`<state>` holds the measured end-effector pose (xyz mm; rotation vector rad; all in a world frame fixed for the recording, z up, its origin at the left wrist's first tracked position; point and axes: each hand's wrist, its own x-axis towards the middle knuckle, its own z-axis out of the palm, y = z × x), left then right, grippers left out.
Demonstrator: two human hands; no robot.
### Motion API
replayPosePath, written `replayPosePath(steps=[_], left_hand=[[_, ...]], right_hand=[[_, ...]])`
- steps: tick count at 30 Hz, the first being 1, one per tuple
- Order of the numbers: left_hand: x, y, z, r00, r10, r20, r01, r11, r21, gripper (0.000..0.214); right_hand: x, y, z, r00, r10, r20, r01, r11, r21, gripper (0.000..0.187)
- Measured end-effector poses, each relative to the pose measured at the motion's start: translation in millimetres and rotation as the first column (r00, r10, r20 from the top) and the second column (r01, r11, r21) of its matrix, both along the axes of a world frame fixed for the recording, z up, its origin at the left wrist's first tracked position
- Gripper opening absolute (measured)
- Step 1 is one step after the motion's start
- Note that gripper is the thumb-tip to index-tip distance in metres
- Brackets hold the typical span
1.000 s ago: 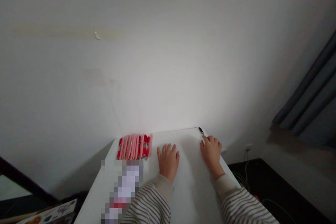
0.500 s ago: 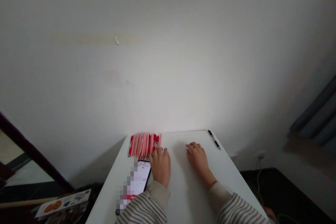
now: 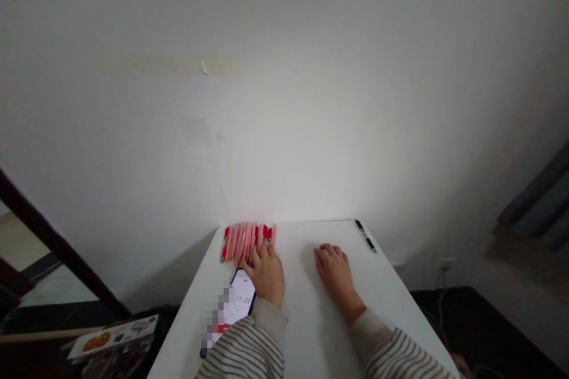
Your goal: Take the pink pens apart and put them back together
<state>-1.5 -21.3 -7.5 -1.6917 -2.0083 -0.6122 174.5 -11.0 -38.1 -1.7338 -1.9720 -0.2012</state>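
A row of pink and red pens (image 3: pixel 240 241) lies side by side at the table's far left corner. My left hand (image 3: pixel 267 277) rests over the near right end of this row, thumb and fingers apart, fingertips touching the pens. Under and beside that wrist lies a phone (image 3: pixel 239 302) with its screen lit, partly hidden by the sleeve. My right hand (image 3: pixel 336 272) is above the middle right of the table, its fingers curled in towards the thumb. Whether anything small sits between those fingertips I cannot make out.
The white table (image 3: pixel 306 331) stands against a pale wall (image 3: pixel 311 100). A black pen (image 3: pixel 365 236) lies along its far right edge. Below on the left is a printed box (image 3: pixel 113 337). A wall socket (image 3: pixel 447 263) with a cable is at the right.
My left hand has shifted slightly left and further over the pens, its thumb spreading out. The fingers of my right hand have curled in more. The whole view has shifted a little.
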Motion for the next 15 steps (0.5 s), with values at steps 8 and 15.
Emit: replayPosePath(steps=[8,15], left_hand=[[-1.5,6.6,-4.4,1.0,0.025,0.0,-0.025,0.999,0.024,0.034],[-1.8,9.1,-5.6,0.999,0.033,-0.028,-0.034,0.999,-0.01,0.035]], right_hand=[[0.5,-0.6,0.1,1.0,0.016,-0.019,-0.015,1.0,0.013,0.027],[1.0,-0.8,-0.4,1.0,0.011,-0.014,-0.011,1.0,0.006,0.027]])
